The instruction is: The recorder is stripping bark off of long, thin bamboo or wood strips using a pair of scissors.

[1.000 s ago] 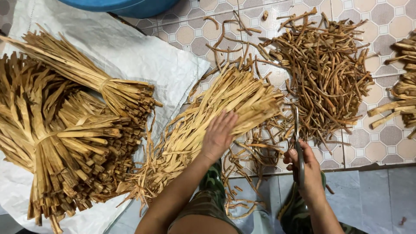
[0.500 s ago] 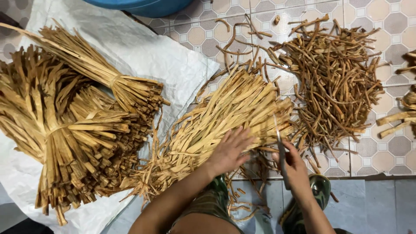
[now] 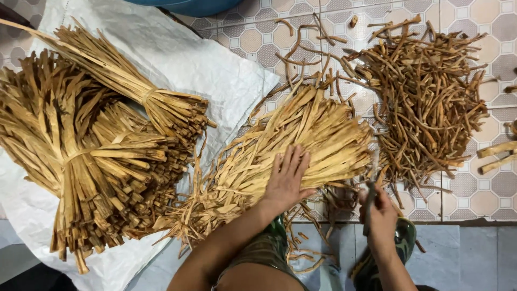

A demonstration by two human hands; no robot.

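Where the view begins, nearest: right hand fisted around one thin dark blade; left hand flat, fingers spread, pressing one loose pile of pale strips. Further left, two tied bundles on one white sack. Beyond, right: one heap of darker sticks on tiled floor

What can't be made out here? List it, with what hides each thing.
All in the head view:
- The tool in the right hand: blurred and mostly wrapped by the fingers, so its kind is unclear.
- The blue tub: cut off by the top edge.
- The strips under the left hand in the loose pile: covered by the palm.
- The pale pieces at right: cut off by the right edge.
- The tied bundles: far ends cut off at left.
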